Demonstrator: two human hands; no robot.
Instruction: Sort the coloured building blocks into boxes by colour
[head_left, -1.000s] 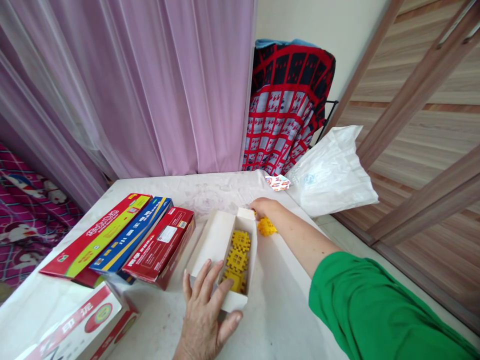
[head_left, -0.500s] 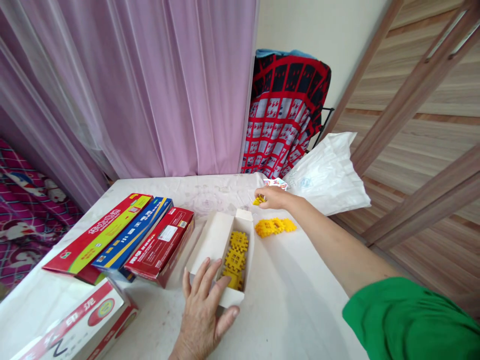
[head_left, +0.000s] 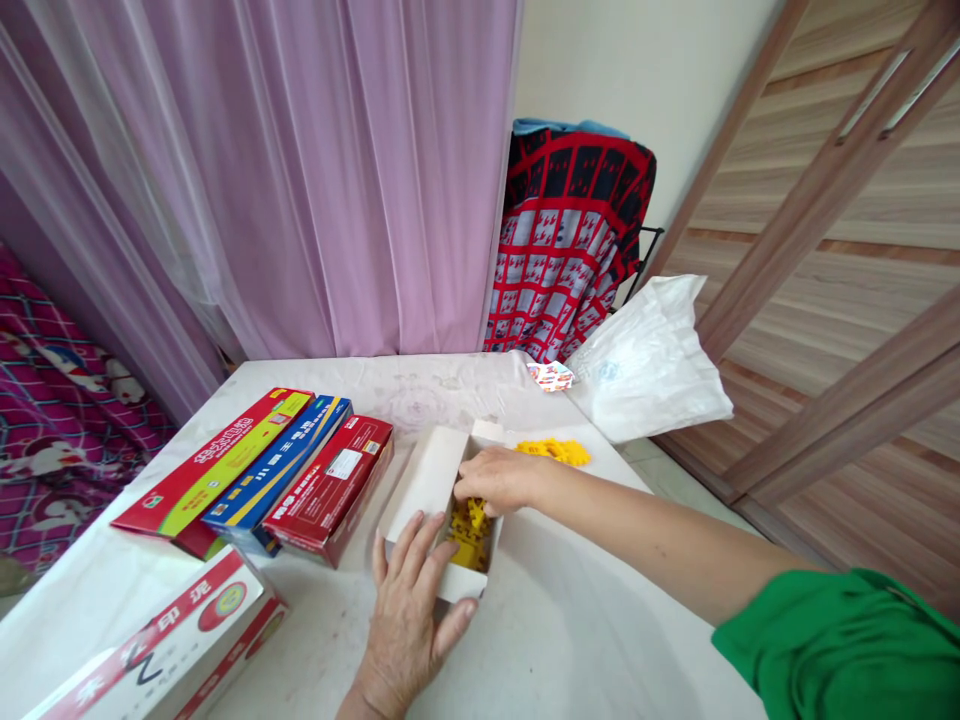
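Observation:
A white open box (head_left: 426, 480) stands on the table with yellow notched plastic pieces (head_left: 469, 545) inside. My left hand (head_left: 409, 600) rests with spread fingers on the box's near left side and lid flap. Over the far end of the box opening is my right hand (head_left: 495, 480), its fingers bent down into the box. A yellow piece shows at its fingertips, partly hidden by the hand. More yellow pieces (head_left: 556, 451) lie on the table just right of the box, behind my right wrist.
Red-green (head_left: 217, 470), blue (head_left: 277, 475) and red boxes (head_left: 330, 490) lie side by side on the left. A white-red box (head_left: 157, 640) is nearer. A white plastic bag (head_left: 649, 360) and a small colourful packet (head_left: 551, 376) are at the far right.
My right hand has moved from the table's far right side, near the colourful packet, back and left into the white box. My left hand has stayed on the box.

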